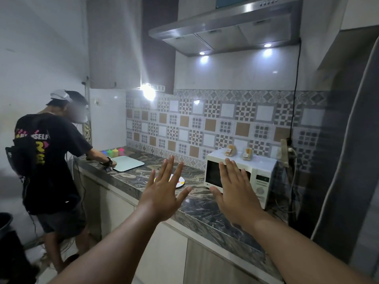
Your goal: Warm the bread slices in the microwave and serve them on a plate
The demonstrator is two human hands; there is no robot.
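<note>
Two hands are being held up empty over the counter [205, 214], fingers spread: left hand [162, 193] before the plate [180, 182], right hand [235, 197] before the shut microwave [238, 175]. Bread packs [230, 150] are being left on the microwave's top, far right; a careless reach could be knocking them off.

The surface [143, 177] before you is polished, veined stone. The microwave [242, 177] has a smooth, white plastic-looking shell and a dark, glossy door. Above you, the hood [225, 27] is brushed metal. The wall tiles [205, 121] look glazed and shiny.
</note>
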